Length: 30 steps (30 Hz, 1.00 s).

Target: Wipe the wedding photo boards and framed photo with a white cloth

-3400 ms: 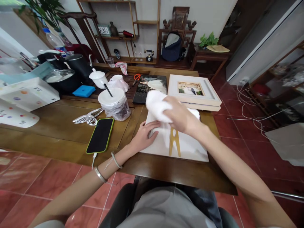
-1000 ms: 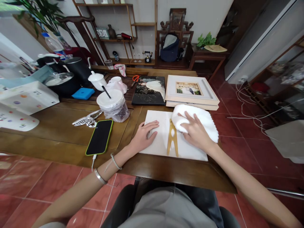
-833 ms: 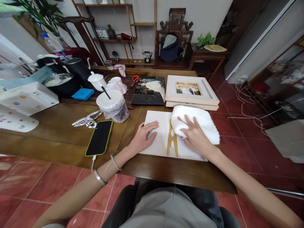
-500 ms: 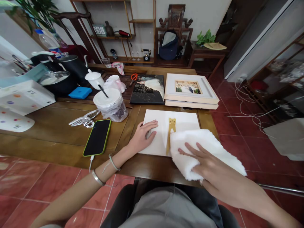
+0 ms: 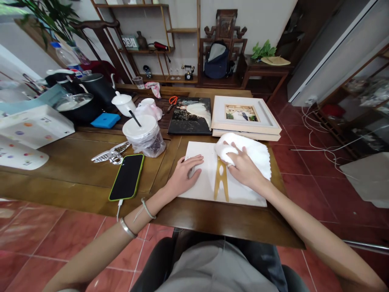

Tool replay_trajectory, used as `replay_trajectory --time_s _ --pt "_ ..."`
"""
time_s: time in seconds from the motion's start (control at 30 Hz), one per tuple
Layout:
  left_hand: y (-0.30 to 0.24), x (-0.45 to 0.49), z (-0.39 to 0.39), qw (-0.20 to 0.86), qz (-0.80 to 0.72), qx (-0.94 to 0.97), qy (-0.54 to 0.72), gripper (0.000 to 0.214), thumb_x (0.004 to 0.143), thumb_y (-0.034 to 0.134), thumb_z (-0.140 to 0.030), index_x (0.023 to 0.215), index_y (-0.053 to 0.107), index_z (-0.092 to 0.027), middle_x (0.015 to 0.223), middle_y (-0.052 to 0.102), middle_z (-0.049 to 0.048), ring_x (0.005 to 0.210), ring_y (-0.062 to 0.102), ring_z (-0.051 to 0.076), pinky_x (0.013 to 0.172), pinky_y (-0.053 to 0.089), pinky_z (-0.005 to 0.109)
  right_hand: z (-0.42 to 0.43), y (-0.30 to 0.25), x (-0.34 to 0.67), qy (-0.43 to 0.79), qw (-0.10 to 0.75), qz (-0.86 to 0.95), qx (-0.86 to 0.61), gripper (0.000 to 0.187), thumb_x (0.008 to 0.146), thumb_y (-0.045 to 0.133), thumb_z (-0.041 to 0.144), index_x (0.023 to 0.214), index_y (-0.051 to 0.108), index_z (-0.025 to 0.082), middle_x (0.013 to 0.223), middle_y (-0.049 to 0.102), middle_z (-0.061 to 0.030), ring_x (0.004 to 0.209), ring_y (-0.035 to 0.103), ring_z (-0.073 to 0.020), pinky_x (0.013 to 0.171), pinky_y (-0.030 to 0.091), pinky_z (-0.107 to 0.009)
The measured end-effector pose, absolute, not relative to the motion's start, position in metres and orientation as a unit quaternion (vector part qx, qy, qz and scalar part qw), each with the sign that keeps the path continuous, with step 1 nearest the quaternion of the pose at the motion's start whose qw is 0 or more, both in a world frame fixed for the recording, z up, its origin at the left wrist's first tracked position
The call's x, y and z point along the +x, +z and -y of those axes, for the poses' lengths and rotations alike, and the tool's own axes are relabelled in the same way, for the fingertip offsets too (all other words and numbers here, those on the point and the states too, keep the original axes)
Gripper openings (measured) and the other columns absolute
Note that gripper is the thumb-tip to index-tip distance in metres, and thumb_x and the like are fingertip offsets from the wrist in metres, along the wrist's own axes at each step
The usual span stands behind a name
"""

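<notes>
My left hand (image 5: 187, 175) lies flat on the left part of a white board (image 5: 204, 187), fingers stretched and slightly spread. At the board's far right, my right hand (image 5: 244, 164) grips a white fluffy cloth (image 5: 257, 151) and presses it down, the fingertips partly sunk in its folds. Between the hands a yellow forked shape (image 5: 221, 184) shows on the board. Its upper end is covered by the cloth and the right hand. I cannot tell whether the shape is a separate piece or part of the board.
Beyond the board are a dark photo panel (image 5: 191, 116) and stacked pale frames (image 5: 266, 119). Leftward are a phone (image 5: 127, 177) on a cable, silver scissors (image 5: 112, 153), a lidded cup with a straw (image 5: 143, 134), a blue box (image 5: 105, 120) and orange-handled scissors (image 5: 173, 100).
My right hand has moved the cloth away from me, from the board's near right side to its far right. More of the forked shape's lower end shows. My left hand stays put.
</notes>
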<state>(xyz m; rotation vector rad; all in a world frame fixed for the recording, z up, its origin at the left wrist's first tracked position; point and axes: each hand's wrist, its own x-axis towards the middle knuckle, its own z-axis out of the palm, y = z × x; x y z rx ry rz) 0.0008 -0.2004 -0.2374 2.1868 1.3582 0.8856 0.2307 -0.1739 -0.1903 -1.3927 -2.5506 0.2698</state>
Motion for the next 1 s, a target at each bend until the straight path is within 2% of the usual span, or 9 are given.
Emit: replay_trajectory --time_s 0.13,0.37,0.5,0.57,0.63,0.73,0.8,0.87,1.0 --pt "-0.238 0.001 0.201 0.204 -0.489 0.786 0.319 0.027 0.086 0.050 -0.020 0.111 0.060 -0.023 0.126 0.062 0.0075 0.123 0.053 0.022 0.106 0.026 0.046 0.177 -0.194 0.225 0.043 0.068 0.894 -0.440 0.029 0.072 0.048 0.003 0.093 0.066 0.012 0.148 0.034 -0.0152 0.139 0.017 -0.0402 0.104 0.019 -0.068" --pt "-0.235 0.002 0.202 0.206 -0.491 0.788 0.311 0.028 0.087 0.050 -0.019 0.113 0.059 -0.023 0.126 0.062 0.0065 0.124 0.052 0.020 0.106 0.026 0.046 0.243 -0.174 0.236 0.083 0.004 0.923 -0.375 0.026 0.069 0.051 -0.001 0.084 0.069 0.011 0.148 0.033 -0.0185 0.139 0.015 -0.0403 0.109 0.021 -0.063" --pt "-0.236 0.002 0.202 0.204 -0.492 0.788 0.307 0.029 0.087 0.049 -0.019 0.114 0.059 -0.023 0.128 0.061 0.0066 0.125 0.051 0.020 0.107 0.025 0.046 0.276 -0.158 0.243 0.159 -0.003 0.929 -0.333 0.024 0.067 0.052 0.002 0.079 0.068 0.015 0.150 0.032 -0.0126 0.140 0.015 -0.0356 0.112 0.019 -0.058" --pt "-0.236 0.002 0.202 0.204 -0.493 0.788 0.307 0.029 0.087 0.049 -0.019 0.114 0.059 -0.023 0.128 0.061 0.0067 0.125 0.051 0.020 0.107 0.025 0.045 0.278 -0.152 0.247 0.197 0.002 0.925 -0.324 0.028 0.064 0.049 0.000 0.078 0.066 0.017 0.149 0.035 -0.0094 0.140 0.020 -0.0308 0.113 0.020 -0.053" --pt "-0.237 0.002 0.201 0.203 -0.492 0.789 0.307 0.029 0.087 0.049 -0.019 0.114 0.059 -0.023 0.128 0.061 0.0065 0.125 0.051 0.020 0.107 0.025 0.045 0.269 -0.149 0.250 0.219 0.014 0.911 -0.348 0.031 0.064 0.045 0.000 0.080 0.064 0.018 0.144 0.043 -0.0104 0.137 0.029 -0.0275 0.108 0.031 -0.046" --pt "-0.236 0.001 0.201 0.205 -0.490 0.789 0.308 0.029 0.087 0.049 -0.019 0.114 0.059 -0.023 0.128 0.061 0.0067 0.125 0.051 0.020 0.107 0.025 0.046 0.243 -0.152 0.251 0.212 0.057 0.876 -0.430 0.028 0.072 0.042 0.005 0.087 0.062 0.018 0.115 0.063 -0.0132 0.119 0.051 -0.0270 0.088 0.047 -0.038" --pt "-0.236 0.002 0.201 0.205 -0.490 0.788 0.310 0.029 0.087 0.048 -0.019 0.114 0.059 -0.023 0.127 0.061 0.0071 0.124 0.052 0.021 0.107 0.025 0.046 0.220 -0.158 0.247 0.201 0.085 0.859 -0.463 0.023 0.077 0.041 0.009 0.086 0.060 0.018 0.090 0.066 -0.0085 0.100 0.060 -0.0261 0.080 0.048 -0.036" --pt "-0.235 0.002 0.202 0.205 -0.490 0.788 0.312 0.029 0.087 0.048 -0.019 0.113 0.059 -0.023 0.127 0.062 0.0072 0.124 0.052 0.021 0.107 0.025 0.046 0.196 -0.163 0.241 0.188 0.108 0.859 -0.464 0.020 0.082 0.040 0.013 0.084 0.059 0.019 0.079 0.065 -0.0052 0.088 0.061 -0.0248 0.080 0.046 -0.037" --pt "-0.235 0.002 0.202 0.209 -0.491 0.785 0.314 0.029 0.087 0.048 -0.019 0.113 0.059 -0.024 0.127 0.061 0.0069 0.124 0.052 0.021 0.108 0.025 0.047 0.164 -0.172 0.222 0.129 0.101 0.884 -0.439 0.023 0.086 0.038 0.012 0.089 0.061 0.017 0.083 0.066 -0.0071 0.106 0.057 -0.0285 0.092 0.041 -0.043"
